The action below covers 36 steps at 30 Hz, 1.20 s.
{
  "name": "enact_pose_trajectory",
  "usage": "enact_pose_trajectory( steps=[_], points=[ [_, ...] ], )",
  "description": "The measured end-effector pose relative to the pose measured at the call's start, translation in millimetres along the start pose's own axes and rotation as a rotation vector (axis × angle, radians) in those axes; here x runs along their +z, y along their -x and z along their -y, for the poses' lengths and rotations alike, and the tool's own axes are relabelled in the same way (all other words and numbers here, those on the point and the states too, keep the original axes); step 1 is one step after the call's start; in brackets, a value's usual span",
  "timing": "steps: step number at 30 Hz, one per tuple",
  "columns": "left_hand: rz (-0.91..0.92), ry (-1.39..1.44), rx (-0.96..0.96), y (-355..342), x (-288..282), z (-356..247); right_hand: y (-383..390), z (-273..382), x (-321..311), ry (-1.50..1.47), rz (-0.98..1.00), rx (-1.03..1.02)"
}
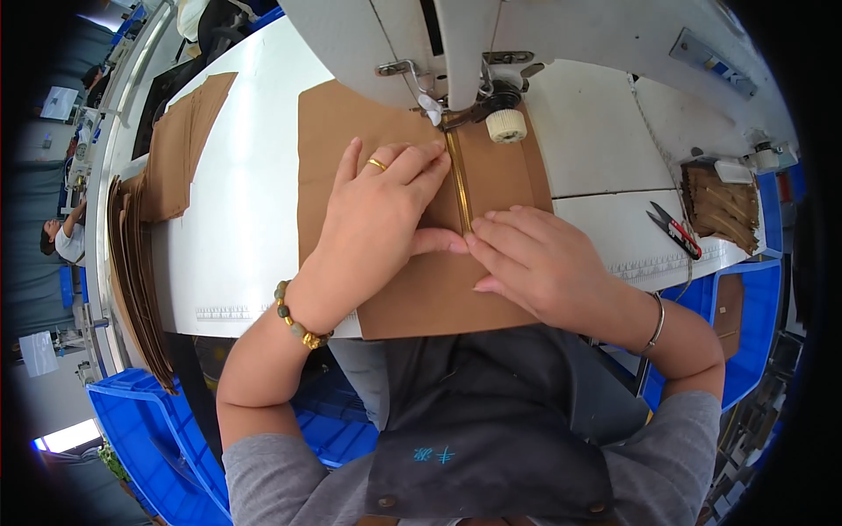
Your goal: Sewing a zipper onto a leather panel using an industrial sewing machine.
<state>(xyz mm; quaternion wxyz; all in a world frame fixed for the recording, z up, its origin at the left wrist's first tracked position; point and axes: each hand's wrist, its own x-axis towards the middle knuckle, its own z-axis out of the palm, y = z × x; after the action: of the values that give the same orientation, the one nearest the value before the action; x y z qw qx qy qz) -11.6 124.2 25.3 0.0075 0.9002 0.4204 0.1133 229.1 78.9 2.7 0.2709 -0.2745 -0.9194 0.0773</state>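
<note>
A brown panel (386,298) lies under the white sewing machine (324,31), with a narrow gold zipper strip (455,171) running up to the presser foot (445,123). My left hand (381,206) rests on the panel left of the strip, fingertips at its upper part, thumb stretched toward its lower end. My right hand (535,263) lies at the right, its fingertips on the strip's lower end near my left thumb, its own thumb apart on the panel. Both hands have their fingers loosely bent or flat, pressing from above.
Brown pieces (180,149) and a hanging stack (132,272) sit left. Scissors (675,230) and brown scraps (719,210) are right on the white table (232,280). Blue bins (140,412) flank me, one holding a brown piece (728,316). Another person (66,241) is at far left.
</note>
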Motion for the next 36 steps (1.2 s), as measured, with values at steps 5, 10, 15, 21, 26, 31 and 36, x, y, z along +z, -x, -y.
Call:
enact_pose_trajectory(
  steps=[5,10,15,21,26,31,36],
  points=[
    [-0.015,0.068,-0.022,-10.4,3.3,8.6,-6.8,-9.9,1.7,0.026,-0.005,0.020],
    [-0.036,0.123,-0.023,-10.5,6.6,12.8,-7.9,-13.6,3.9,0.031,-0.001,0.028],
    [-0.070,0.222,-0.021,-0.8,11.2,9.2,-12.4,-27.3,1.8,-0.046,0.019,0.007],
    [-0.093,0.272,-0.137,26.6,15.3,-6.4,-15.5,-32.4,2.4,-0.067,0.006,0.054],
    [-0.127,0.261,-0.119,28.2,21.1,-11.7,-16.8,-32.0,2.5,-0.014,-0.009,0.029],
    [-0.127,0.236,-0.126,26.3,20.8,-18.9,-17.1,-32.1,1.7,-0.001,-0.018,0.027],
    [-0.106,0.169,-0.068,22.9,16.9,-20.2,-16.0,-31.5,3.4,0.008,-0.030,0.022]
  ],
)
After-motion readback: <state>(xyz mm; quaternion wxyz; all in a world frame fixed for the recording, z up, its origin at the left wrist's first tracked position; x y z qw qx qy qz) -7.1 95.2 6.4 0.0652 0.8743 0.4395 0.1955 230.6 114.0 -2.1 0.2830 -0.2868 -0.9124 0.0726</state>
